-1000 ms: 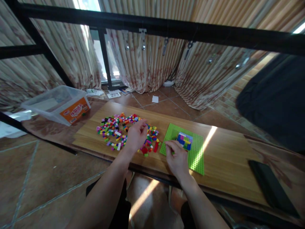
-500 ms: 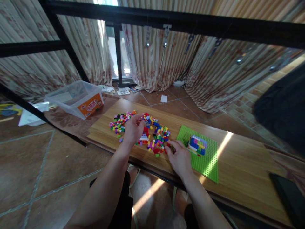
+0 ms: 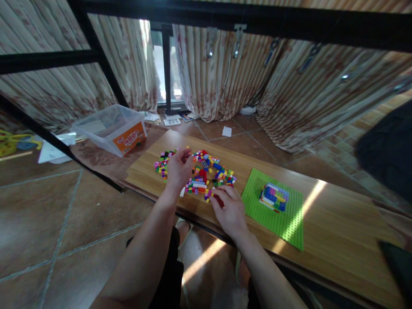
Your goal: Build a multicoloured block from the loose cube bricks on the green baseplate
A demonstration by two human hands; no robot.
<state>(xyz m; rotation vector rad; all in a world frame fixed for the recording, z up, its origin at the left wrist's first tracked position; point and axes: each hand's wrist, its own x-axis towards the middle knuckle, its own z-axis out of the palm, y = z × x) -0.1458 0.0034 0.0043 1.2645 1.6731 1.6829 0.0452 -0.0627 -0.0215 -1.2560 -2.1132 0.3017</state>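
A heap of small coloured bricks (image 3: 206, 174) lies on a low wooden table (image 3: 322, 223). My left hand (image 3: 178, 169) rests on the heap's left part, fingers curled over the bricks; what it holds, if anything, is hidden. My right hand (image 3: 228, 208) lies at the heap's near right edge with its fingers bent down onto the bricks there, a red brick (image 3: 219, 200) at its fingertips. To the right sits a green baseplate (image 3: 257, 206) carrying a small block of blue, yellow and pink bricks (image 3: 274, 197).
A clear plastic tub with an orange label (image 3: 111, 128) stands on the floor at the back left. Curtains (image 3: 225, 73) hang behind the table, and papers lie on the tiled floor. A black frame bar (image 3: 225, 19) crosses overhead. A dark shape (image 3: 386, 154) sits at the right.
My right hand has left the green baseplate and gone left to the near edge of the brick heap. My left hand has shifted left over the heap. The view has turned left.
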